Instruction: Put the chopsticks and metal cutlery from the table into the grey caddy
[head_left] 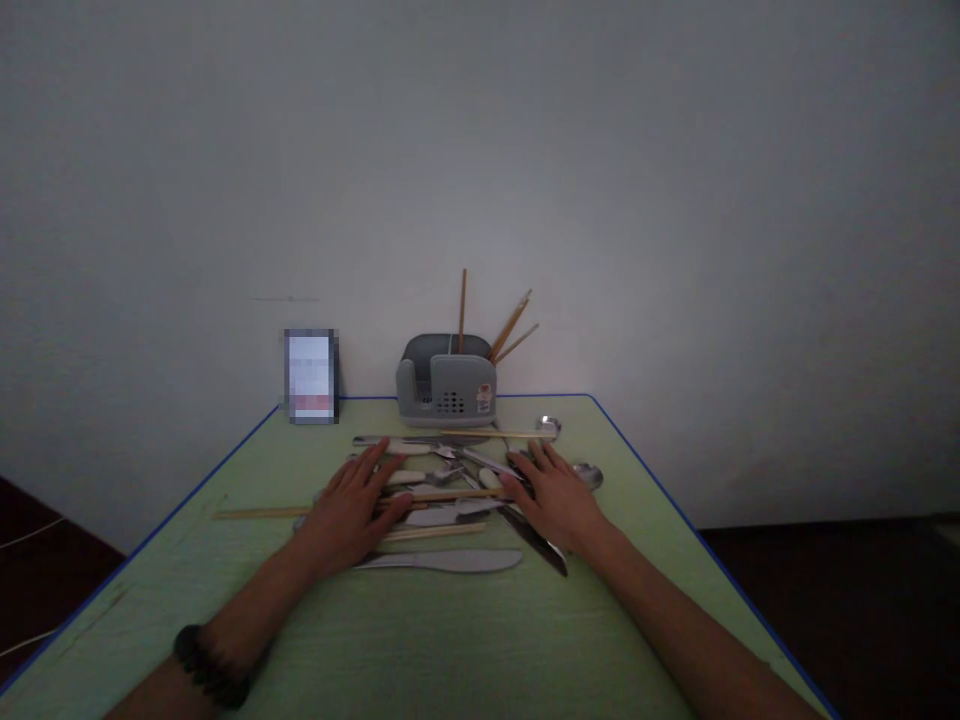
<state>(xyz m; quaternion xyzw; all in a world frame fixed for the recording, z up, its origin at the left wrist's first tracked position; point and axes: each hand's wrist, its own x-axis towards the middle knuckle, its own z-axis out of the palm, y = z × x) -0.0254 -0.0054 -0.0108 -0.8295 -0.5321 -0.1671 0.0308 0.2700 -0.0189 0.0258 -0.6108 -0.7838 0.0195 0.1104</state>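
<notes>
Knives, forks, spoons and chopsticks lie in a loose pile on the green table (480, 640). My left hand (349, 510) rests with fingers spread over the pile's left side, across several handles. Flat over the right side lies my right hand (555, 495), its fingers apart. Between the hands are a fork (442, 475) and a chopstick (457, 495). A table knife (472, 561) lies nearest to me, and another knife blade (544, 545) points out below my right hand. A spoon (589, 475) shows past my right fingers. Both palms hide parts of the pile.
Behind the pile, a grey utensil holder (465, 390) stands against the wall with several chopsticks (463, 310) in it. At the back left a blurred phone-like screen (311, 375) stands upright. Blue edging (645, 460) runs round the table.
</notes>
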